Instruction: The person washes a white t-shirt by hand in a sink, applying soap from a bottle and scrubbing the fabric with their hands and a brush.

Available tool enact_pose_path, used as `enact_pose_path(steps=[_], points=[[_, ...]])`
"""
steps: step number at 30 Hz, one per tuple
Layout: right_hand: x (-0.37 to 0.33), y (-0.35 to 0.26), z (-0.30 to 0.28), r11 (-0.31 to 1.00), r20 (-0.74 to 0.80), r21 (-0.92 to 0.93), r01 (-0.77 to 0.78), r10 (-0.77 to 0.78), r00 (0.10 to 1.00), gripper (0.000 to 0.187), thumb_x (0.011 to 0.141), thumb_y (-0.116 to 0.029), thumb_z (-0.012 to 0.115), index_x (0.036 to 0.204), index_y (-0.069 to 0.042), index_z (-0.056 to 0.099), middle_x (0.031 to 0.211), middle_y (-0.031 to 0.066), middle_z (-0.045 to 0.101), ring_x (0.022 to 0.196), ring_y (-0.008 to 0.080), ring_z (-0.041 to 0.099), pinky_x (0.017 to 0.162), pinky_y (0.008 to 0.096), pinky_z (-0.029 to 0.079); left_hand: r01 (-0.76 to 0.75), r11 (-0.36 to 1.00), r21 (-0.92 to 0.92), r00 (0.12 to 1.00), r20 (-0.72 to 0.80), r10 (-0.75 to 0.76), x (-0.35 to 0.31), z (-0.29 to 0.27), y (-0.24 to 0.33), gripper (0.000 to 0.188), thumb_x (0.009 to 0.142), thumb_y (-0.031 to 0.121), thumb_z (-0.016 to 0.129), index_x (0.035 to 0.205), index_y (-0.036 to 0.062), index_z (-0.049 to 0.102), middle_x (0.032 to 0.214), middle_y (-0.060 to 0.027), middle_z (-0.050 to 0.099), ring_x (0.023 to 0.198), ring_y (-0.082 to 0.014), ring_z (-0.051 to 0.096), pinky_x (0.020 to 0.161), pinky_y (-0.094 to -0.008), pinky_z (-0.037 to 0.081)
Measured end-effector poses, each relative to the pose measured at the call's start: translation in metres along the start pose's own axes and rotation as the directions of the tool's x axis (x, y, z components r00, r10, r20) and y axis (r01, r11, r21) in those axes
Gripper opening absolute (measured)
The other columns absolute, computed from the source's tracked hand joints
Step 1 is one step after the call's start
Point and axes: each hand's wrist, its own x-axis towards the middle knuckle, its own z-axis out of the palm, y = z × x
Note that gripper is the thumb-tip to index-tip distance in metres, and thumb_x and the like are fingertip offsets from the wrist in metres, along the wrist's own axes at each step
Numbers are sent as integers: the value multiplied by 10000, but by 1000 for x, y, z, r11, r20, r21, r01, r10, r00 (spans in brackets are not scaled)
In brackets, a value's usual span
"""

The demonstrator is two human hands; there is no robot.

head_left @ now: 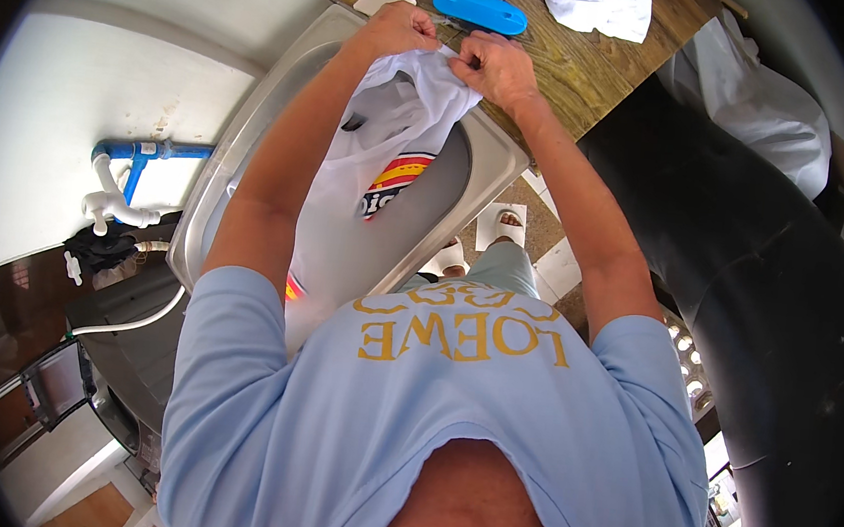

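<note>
bright even daylight, soft shadows, sharp centre, strong fisheye bending, dark vignette at the rim

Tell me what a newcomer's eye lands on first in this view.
First, the two hands at top centre: the left hand and right hand both grip the bunched edge of a white shirt with a striped red, orange and yellow print, which hangs down over a steel sink. Just beyond the hands, a bright blue oval brush lies on the wooden counter, beside crumpled white cloth.
</note>
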Motion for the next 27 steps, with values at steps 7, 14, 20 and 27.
enact_pose_path(steps=[7,14,20,27], points=[[0,2,2,1000,0,23,14,-14,1000,180,764,-283,673,736,-130,583,804,-3,617,839,227,612,757,375,459,1,998,-63,1000,18,0,0,-5,-6,131,722,94,749,804,24,676,746,-11,658,695,-88,591,669,-245,481],[0,2,1,999,7,27,17,-17,1000,178,764,-282,671,739,-129,583,795,-5,607,828,229,609,745,376,458,61,998,-20,998,9,-60,5,0,-6,188,694,146,758,832,32,702,774,-41,687,717,-114,616,703,-259,492],[-1,0,-1,999,-58,34,37,-35,998,198,758,-263,694,714,-118,566,772,10,613,766,249,604,696,370,471,84,991,-104,994,81,-76,9,-5,-11,204,684,159,772,830,34,703,769,-46,687,710,-117,617,700,-260,495],[-1,2,1,997,-82,34,63,-60,995,189,753,-234,690,703,-110,557,759,15,612,750,255,602,688,374,469,101,995,18,995,5,-101,6,0,1,191,694,138,766,838,30,704,779,-41,686,715,-117,616,698,-260,495]])
